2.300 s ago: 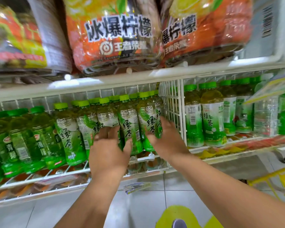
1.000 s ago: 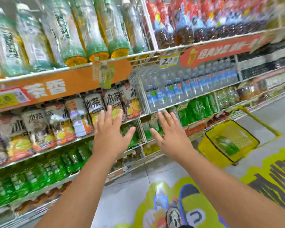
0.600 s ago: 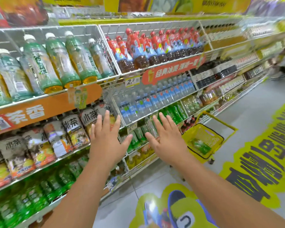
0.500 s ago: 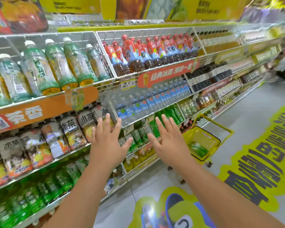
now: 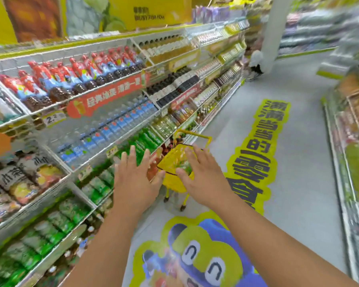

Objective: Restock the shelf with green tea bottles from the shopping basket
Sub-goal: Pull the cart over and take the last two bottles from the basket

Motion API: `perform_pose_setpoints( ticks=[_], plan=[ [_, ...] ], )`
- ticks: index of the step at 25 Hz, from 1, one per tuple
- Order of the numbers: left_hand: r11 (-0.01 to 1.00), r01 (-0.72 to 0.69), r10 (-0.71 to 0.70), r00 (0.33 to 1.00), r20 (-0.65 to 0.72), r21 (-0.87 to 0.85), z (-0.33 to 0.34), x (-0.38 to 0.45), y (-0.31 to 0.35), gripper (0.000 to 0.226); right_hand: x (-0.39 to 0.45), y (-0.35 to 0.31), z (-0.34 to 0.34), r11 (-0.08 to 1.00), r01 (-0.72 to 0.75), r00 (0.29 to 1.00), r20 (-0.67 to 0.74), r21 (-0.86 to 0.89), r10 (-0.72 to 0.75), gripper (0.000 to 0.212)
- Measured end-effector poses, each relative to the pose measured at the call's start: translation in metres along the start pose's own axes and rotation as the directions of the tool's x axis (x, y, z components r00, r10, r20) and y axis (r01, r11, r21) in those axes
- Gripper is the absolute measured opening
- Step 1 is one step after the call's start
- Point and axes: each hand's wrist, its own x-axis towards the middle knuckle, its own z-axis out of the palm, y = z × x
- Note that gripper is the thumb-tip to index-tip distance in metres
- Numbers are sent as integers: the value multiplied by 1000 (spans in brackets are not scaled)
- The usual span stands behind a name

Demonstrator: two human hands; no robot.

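Observation:
The yellow shopping basket [image 5: 171, 162] stands on small wheels on the aisle floor ahead, its handle raised. Green tea bottles [image 5: 183, 167] lie inside it, partly hidden by my right hand. My left hand [image 5: 136, 176] is stretched forward with fingers spread, just left of the basket and holding nothing. My right hand [image 5: 199, 174] is open too, held over the basket's near right corner. Green tea bottles [image 5: 58, 222] fill the low wire shelf on my left.
Tall shelving [image 5: 104, 104] with red-capped drinks, water and iced tea runs along the left. Another rack [image 5: 352, 146] lines the right side. The grey floor carries a yellow cartoon sticker [image 5: 197, 255] at my feet. A crouching person [image 5: 255, 65] is far down the aisle by a white pillar.
My view has swung right, away from the green tea shelf and down the aisle. Both empty hands have come off the shelved bottles and now reach toward the basket, which appears closer.

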Motion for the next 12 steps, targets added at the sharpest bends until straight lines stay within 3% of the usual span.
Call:
perform_pose_setpoints(
  ticks=[6, 12],
  plan=[
    [992, -102, 103, 995, 9, -72, 36, 39, 67, 83, -9, 68, -25, 990, -113, 991, -86, -84, 106, 83],
    [982, -141, 146, 989, 28, -122, 98, 140, 83, 82, 68, 129, -11, 966, -164, 982, -131, -202, 139, 87]
  ],
)
